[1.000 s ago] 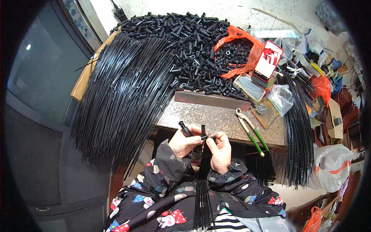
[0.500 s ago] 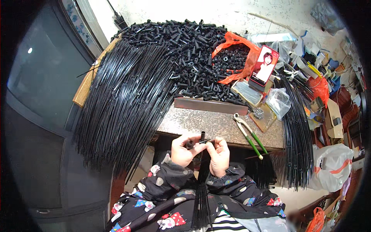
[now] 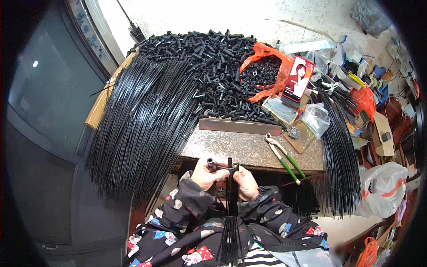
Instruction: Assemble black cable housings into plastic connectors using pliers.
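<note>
My left hand (image 3: 205,176) is closed around a short hollow black tube (image 3: 211,164), its open end facing up. My right hand (image 3: 246,183) pinches a dark piece at the top of a black upright strip (image 3: 230,178) between my hands. What exactly sits between the fingertips is too small to make out. Below, a bundle of thin black rods (image 3: 230,236) hangs down over my lap. Both hands are close together in front of the table's near edge.
On the speckled tabletop (image 3: 222,144) lie green-handled pincers (image 3: 284,158), a metal bar (image 3: 240,126) and a pile of black tubes (image 3: 213,71). Long black rods (image 3: 138,129) cover the left side. A red plastic bag (image 3: 284,75), a phone (image 3: 298,80) and more rods (image 3: 340,155) are right.
The thin needle-like pieces at my fingertips no longer show. My right hand has shifted lower, and the tube in my left hand now shows its open end. The view has tilted slightly.
</note>
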{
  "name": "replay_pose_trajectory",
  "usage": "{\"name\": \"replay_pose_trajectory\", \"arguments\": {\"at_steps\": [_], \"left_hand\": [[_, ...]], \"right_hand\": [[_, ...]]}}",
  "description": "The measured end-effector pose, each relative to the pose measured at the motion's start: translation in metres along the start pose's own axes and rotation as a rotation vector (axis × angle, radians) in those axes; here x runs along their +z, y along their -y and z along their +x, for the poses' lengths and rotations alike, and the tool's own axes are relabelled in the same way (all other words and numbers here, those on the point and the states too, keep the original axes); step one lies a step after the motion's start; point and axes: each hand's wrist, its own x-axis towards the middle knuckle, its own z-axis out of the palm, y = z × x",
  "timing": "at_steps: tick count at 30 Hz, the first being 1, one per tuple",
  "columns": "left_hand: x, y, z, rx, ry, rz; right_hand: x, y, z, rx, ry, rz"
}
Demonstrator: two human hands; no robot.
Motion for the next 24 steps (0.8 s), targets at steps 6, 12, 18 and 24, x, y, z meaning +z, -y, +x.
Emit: {"name": "replay_pose_trajectory", "arguments": {"at_steps": [6,12,18,24], "left_hand": [[-0.008,-0.021,0.008,-0.02,0.054,0.17],[-0.028,-0.018,0.028,0.277,0.588,0.216],[-0.029,-0.019,0.031,-0.013,0.24,0.364],[0.018,-0.038,0.038,0.034,0.26,0.348]], "right_hand": [[-0.001,0.002,-0.001,0.096,-0.041,0.086],[-0.004,0.007,0.0,0.311,0.196,0.121],[0.008,-0.004,-0.003,-0.002,-0.27,-0.063],[0.009,-0.016,-0.009,-0.231,-0.263,-0.106]]}}
